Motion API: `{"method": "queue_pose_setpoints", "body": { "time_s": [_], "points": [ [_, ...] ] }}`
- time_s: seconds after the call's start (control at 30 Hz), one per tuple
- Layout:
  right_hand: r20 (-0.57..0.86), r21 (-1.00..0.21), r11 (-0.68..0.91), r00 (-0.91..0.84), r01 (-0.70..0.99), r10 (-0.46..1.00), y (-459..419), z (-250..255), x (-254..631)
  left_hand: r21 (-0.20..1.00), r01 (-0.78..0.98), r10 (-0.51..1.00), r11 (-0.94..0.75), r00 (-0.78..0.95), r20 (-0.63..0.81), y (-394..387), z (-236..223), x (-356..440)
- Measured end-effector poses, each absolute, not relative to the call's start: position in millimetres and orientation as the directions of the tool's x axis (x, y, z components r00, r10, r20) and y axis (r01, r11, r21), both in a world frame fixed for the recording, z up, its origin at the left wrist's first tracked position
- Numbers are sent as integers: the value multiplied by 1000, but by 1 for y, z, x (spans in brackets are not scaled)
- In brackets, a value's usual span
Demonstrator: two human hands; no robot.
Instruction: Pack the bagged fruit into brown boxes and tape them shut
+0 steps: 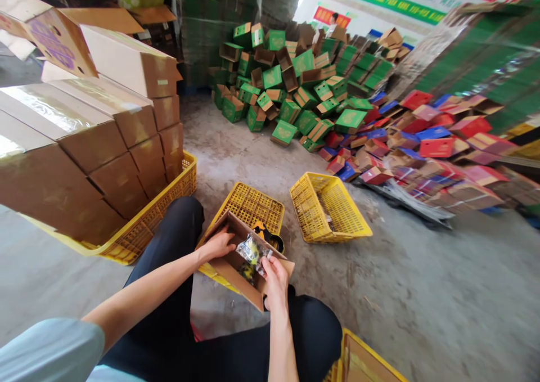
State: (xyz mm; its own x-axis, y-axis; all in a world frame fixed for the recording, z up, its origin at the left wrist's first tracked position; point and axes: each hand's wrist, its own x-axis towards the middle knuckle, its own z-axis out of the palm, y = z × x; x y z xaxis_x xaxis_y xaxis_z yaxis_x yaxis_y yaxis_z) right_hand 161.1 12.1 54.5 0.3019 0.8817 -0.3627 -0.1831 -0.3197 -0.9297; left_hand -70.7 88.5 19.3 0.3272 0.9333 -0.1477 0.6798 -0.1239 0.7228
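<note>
An open cardboard box (242, 278) lies across my lap, resting on an upturned yellow plastic crate (253, 199). My right hand (275, 278) pinches the corner of a clear plastic bag (252, 251) with yellow-green contents I cannot make out, held over the box. Inside, below that bag, another yellowish item (247, 272) shows in part. At the box's left end, my left hand (218, 245) reaches in with fingers apart, near the inner wall, holding nothing visible. Just behind the box sits a yellow and black tape dispenser (268, 237).
Taped cartons (80, 129) stand stacked in a yellow crate (185, 182) on the left. Another yellow crate (337, 207) stands ahead to the right. Piles of green boxes (291, 98) and red-blue boxes (436, 147) cover the floor farther off. A yellow-rimmed crate (371, 356) is near my right knee.
</note>
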Motion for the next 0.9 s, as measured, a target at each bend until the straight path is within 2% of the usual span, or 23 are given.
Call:
{"method": "queue_pose_setpoints", "body": {
  "time_s": [0.13, 0.23, 0.33, 0.43, 0.5, 0.57, 0.67, 0.77, 0.9],
  "points": [
    [-369, -927, -325, 305, -186, 878, 13, 55, 161, 658, 744, 923, -113, 324, -208, 84, 16, -70],
    [-370, -927, -328, 302, -182, 879, 12, 56, 161, 666, 738, 930, -111, 314, -193, 84, 20, -70],
    [-344, -938, -312, 297, -150, 891, 10, 59, 161, 766, 627, 938, -146, 333, -93, 87, 30, -69],
    [-292, -957, -279, 288, -85, 912, 9, 62, 159, 931, 351, 925, -103, 378, -41, 89, 44, -69],
    [-248, -968, -248, 282, -33, 927, 8, 62, 157, 982, 186, 897, -1, 435, -82, 89, 52, -69],
    [-209, -975, -221, 279, 12, 937, 8, 61, 155, 986, 127, 860, 110, 484, -158, 87, 57, -68],
    [-180, -977, -203, 261, 64, 949, 7, 60, 154, 970, 126, 804, 208, 543, -243, 83, 61, -68],
    [-178, -970, -208, 220, 124, 959, 7, 60, 156, 964, 132, 738, 231, 622, -262, 80, 66, -68],
    [-150, -969, -192, 250, 154, 957, 5, 64, 156, 946, 156, 676, 284, 667, -313, 78, 75, -69]
  ]
}}
